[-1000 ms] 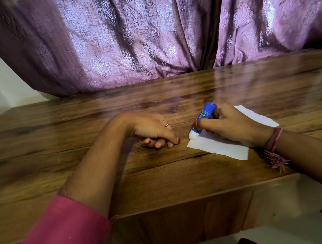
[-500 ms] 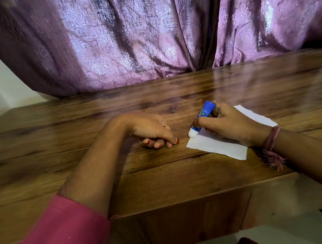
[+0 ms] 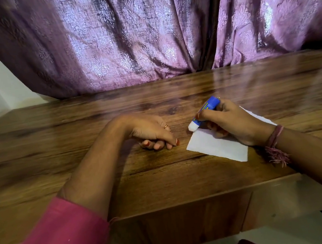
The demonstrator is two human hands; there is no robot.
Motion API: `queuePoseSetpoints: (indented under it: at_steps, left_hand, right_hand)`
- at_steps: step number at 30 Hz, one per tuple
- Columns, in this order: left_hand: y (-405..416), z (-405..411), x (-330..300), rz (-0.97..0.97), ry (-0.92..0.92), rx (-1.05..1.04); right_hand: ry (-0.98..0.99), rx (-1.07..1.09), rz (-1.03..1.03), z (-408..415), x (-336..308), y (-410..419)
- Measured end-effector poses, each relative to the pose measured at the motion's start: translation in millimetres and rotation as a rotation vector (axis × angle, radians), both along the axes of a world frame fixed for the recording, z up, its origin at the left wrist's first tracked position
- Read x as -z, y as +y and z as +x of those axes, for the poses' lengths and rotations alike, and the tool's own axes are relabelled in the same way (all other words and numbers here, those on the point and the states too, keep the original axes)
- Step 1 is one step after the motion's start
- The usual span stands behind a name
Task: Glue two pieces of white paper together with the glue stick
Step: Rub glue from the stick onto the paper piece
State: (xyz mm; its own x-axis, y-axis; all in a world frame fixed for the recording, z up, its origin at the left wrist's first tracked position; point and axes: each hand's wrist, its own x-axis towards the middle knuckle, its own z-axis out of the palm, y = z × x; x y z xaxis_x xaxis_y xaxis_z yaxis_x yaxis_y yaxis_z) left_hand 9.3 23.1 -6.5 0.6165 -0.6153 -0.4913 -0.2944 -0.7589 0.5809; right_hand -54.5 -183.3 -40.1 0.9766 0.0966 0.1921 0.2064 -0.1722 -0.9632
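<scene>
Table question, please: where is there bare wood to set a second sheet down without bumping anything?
The far strip of the table between the curtain and both hands is bare, as is the left side beyond the left hand. It is crowded at right, where the right hand grips the glue stick over the white paper.

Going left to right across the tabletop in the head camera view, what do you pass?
Pink sleeve → left hand, resting on the table → glue stick → right hand gripping it, over the white paper → wrist band.
</scene>
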Motion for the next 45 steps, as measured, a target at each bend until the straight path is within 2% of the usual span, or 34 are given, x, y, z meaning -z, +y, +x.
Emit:
queuePoseSetpoints:
  at_steps: [5, 11, 17, 21, 23, 27, 30, 36, 45]
  left_hand:
    - [0.8, -1.0, -1.3, 0.003, -0.005, 0.010]
    - [9.5, -16.5, -16.2, -0.119, 0.026, 0.079]
    - [6.0, -43.5, -17.3, -0.087, -0.024, 0.194]
    - [5.7, -59.4, -12.2, -0.069, 0.016, 0.272]
    - [4.1, -65.2, -8.9, -0.038, -0.088, 0.263]
    - [-2.8, -73.7, -2.4, 0.042, -0.462, 0.360]
    - [-4.4, -78.3, 1.3, 0.062, -0.581, 0.392]
    - [-5.4, -81.5, 4.5, 0.039, -0.653, 0.394]
    - [-7.0, -79.0, 2.1, 0.063, -0.597, 0.392]
  right_hand:
    - [-0.011, 0.028, 0.100, 2.2, -5.1, -4.5]
    - [-0.033, -0.011, 0.101, -0.6, -7.8, -3.5]
    - [-0.074, 0.072, -0.174, 5.6, 1.7, -1.5]
    - [-0.050, 0.046, -0.147, 7.5, 5.0, -3.3]
    - [-0.049, 0.038, -0.148, 7.6, 5.0, -4.1]
    - [-0.070, 0.043, -0.163, 7.7, 5.5, -3.3]
    - [-0.071, 0.028, -0.169, 7.2, 5.1, -3.2]
    - [-0.067, 0.006, -0.191, 7.4, 5.8, -4.8]
    - [-0.049, 0.032, -0.196, 10.9, 6.2, -6.6]
